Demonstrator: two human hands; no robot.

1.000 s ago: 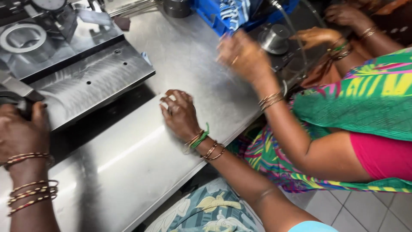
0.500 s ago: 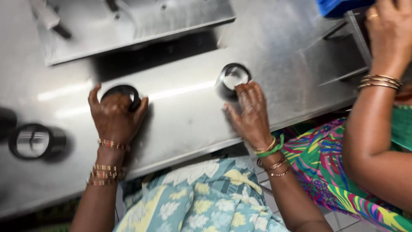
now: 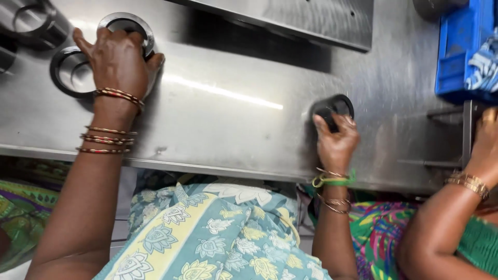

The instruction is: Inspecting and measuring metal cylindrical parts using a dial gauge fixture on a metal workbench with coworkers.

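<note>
Both hands have slid apart since half a second ago, and each round button now sits farther along the steel worktop (image 3: 223, 124). At ten o'clock the left hand (image 3: 118, 59) lies flat with fingers spread over a ring-guarded push button (image 3: 129, 26), palm pressing down on it; a second metal ring (image 3: 70, 72) lies just beside the wrist at nine o'clock, and a steel cylinder (image 3: 31, 23) stands at the far corner. At three o'clock the right hand (image 3: 336, 140) curls its fingers over the near edge of a black round push button (image 3: 334, 108), fingertips touching its cap. A raised steel plate (image 3: 301, 21) runs along twelve o'clock. A blue plastic crate (image 3: 464, 52) sits at two o'clock. Another person's arm (image 3: 446, 228), with gold bangles, reaches in at four o'clock beside the crate.
</note>
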